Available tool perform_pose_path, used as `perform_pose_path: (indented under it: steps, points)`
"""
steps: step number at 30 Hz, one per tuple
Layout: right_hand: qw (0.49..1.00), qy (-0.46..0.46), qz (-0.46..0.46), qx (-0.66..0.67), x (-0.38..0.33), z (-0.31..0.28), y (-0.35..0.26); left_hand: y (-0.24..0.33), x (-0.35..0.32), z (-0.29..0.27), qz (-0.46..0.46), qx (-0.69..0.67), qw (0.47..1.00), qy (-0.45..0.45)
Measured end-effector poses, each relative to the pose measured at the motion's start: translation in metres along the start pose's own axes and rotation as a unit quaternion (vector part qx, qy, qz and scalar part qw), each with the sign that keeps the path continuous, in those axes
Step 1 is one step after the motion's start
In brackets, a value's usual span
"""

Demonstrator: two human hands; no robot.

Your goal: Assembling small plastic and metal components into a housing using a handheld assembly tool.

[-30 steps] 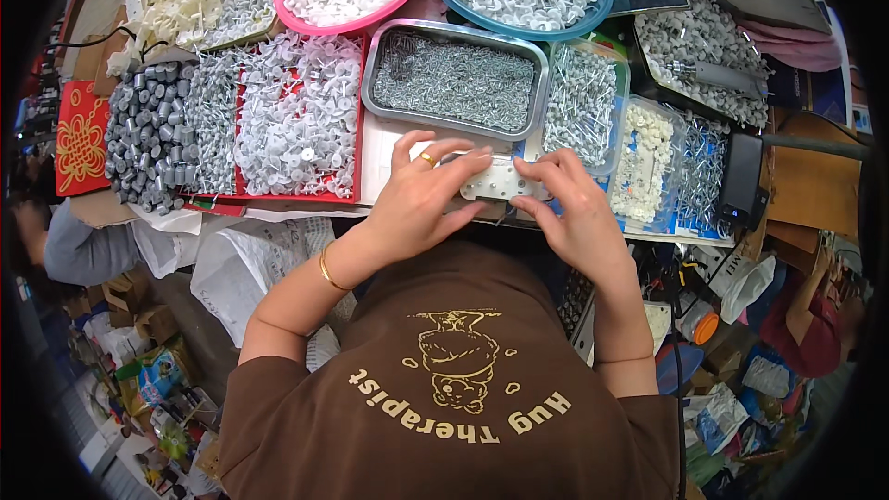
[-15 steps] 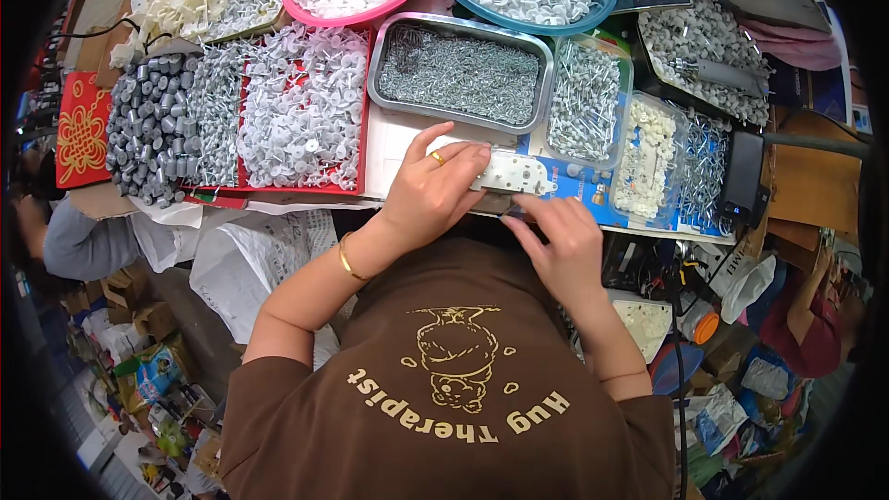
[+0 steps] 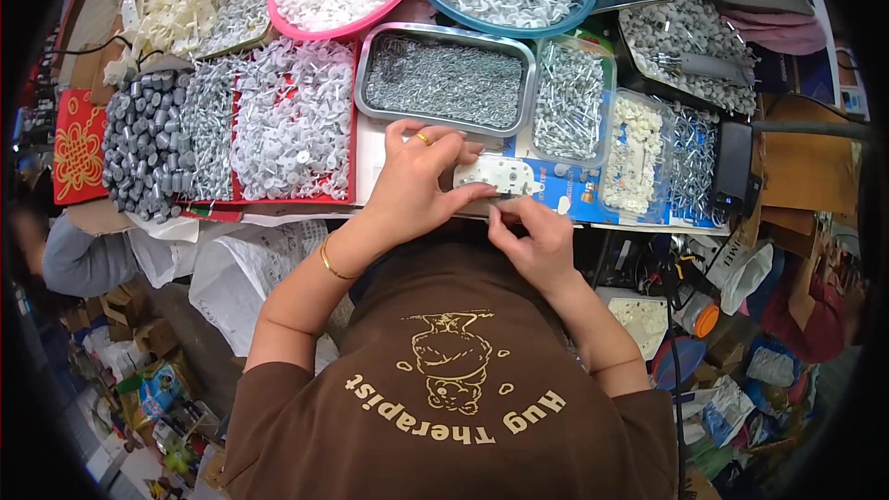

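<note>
A small white plate with holes (image 3: 495, 175) lies at the front of the bench. My left hand (image 3: 415, 181) is curled round its left end, thumb along the near edge and fingers at the far side. Just in front of the plate, my right hand (image 3: 539, 243) has thumb and forefinger pinched together; anything between them is too small to make out. Beyond the plate stands a metal tray of tiny silvery pins or nails (image 3: 444, 34). A clear tub of white-headed nails (image 3: 567, 162) is to its right.
Left are a red tray of white nail clips (image 3: 353, 153) and dark grey cylinders (image 3: 143, 143). A pink bowl (image 3: 338, 34) and a teal bowl (image 3: 505, 31) stand behind. On the right are a tub of small white pieces (image 3: 634, 153), loose nails (image 3: 693, 162) and a black device (image 3: 732, 167).
My left thumb has come to the plate's near edge, and the left fingers have shifted on its far side. My right thumb and forefinger, apart before, are now pinched. The view has shifted slightly.
</note>
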State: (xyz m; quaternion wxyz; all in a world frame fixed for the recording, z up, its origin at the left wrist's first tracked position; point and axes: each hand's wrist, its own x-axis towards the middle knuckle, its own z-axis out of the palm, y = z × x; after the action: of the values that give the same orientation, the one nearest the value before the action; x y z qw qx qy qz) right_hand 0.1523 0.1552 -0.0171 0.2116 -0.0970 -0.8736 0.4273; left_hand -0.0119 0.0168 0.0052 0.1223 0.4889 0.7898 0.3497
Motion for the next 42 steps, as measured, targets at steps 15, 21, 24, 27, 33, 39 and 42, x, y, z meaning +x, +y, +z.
perform_pose_path:
  steps: [15,21,24,27,33,39,42]
  points:
    - [0.942,0.109,0.25,-0.196,0.051,-0.11,0.072,-0.011,-0.019,0.02,0.131,0.105,0.981,0.096]
    - [0.927,0.107,0.112,-0.341,0.046,-0.099,0.095,-0.01,-0.018,0.014,0.122,0.07,0.987,0.082]
    - [0.932,0.115,0.149,-0.309,0.044,-0.101,0.088,-0.001,-0.008,-0.007,0.071,0.03,0.995,0.06]
    - [0.957,0.164,0.18,-0.157,0.043,-0.102,0.062,-0.015,0.013,-0.035,0.044,0.108,0.986,0.119]
    - [0.997,0.032,0.023,-0.059,0.048,-0.066,-0.009,-0.07,0.058,-0.017,0.086,0.202,0.967,0.126]
    - [0.989,0.014,-0.1,-0.108,0.031,-0.044,0.01,-0.07,0.056,-0.009,0.044,0.172,0.977,0.121]
    - [0.973,-0.036,-0.169,-0.155,0.04,-0.055,0.006,-0.068,0.057,-0.012,0.033,0.147,0.981,0.126]
